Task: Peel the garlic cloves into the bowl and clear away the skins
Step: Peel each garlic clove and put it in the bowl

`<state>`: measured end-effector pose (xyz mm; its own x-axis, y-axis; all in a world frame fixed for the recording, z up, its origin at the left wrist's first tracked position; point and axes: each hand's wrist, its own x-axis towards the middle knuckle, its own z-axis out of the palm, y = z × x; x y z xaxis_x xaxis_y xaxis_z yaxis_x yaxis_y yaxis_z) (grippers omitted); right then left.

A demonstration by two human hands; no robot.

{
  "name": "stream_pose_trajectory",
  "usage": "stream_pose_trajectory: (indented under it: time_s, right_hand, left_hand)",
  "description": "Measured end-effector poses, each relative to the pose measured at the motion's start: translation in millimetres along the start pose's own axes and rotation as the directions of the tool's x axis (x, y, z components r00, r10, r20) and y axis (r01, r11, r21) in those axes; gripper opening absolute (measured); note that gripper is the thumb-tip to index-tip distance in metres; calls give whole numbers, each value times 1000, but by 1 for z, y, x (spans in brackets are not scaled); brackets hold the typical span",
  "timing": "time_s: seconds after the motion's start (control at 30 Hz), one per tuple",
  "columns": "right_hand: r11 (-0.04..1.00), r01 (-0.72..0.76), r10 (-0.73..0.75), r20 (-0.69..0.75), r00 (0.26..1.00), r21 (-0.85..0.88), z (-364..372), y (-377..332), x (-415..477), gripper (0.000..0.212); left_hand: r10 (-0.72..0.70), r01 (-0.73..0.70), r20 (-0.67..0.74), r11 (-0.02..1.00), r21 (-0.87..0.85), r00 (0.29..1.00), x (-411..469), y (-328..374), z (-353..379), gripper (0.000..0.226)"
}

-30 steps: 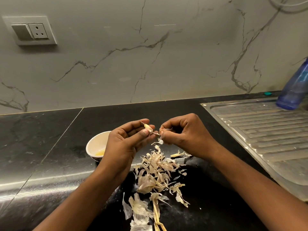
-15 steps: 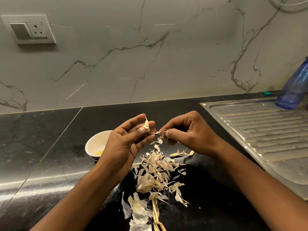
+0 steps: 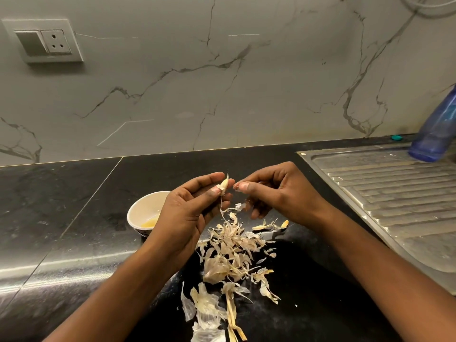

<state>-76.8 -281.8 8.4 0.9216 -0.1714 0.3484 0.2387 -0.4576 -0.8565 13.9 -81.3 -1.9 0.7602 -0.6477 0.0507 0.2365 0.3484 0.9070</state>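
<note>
Left hand [image 3: 192,206] pinches the clove [image 3: 224,184] above the skins [image 3: 232,253], bowl [image 3: 144,206] just beside. Right hand [image 3: 278,193] pinches a shred [image 3: 237,186]. Best strip lengthwise, firm grip, letting scraps fall there.

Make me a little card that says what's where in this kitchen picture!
Left hand: pinches a garlic clove, a strand of skin hanging from it
Right hand: thumb and forefinger pinched beside the clove; any scrap too small to tell
Bowl: on the counter, partly behind the left hand, something yellowish inside
Skins: loose pile on the counter below the hands
Blue bottle: on the steel drainboard, far right
</note>
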Motion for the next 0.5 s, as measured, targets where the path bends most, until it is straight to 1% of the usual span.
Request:
stream_pose_trajectory:
  time_s: [0.23,0.4,0.5]
  right_hand:
    - [1000,-14,14,11,1000,17,8,3,1,13]
    - [998,-61,60,16,998,29,9,2,1,15]
    - [994,-94,93,23,995,48,10,3,2,15]
  left_hand:
    - [95,-105,69,982,158,993,-1,-6,-2,39]
    - [145,-163,88,948,272,986,-2,-9,-2,32]
    - [188,-207,90,919,336,978,-4,-10,-1,33]
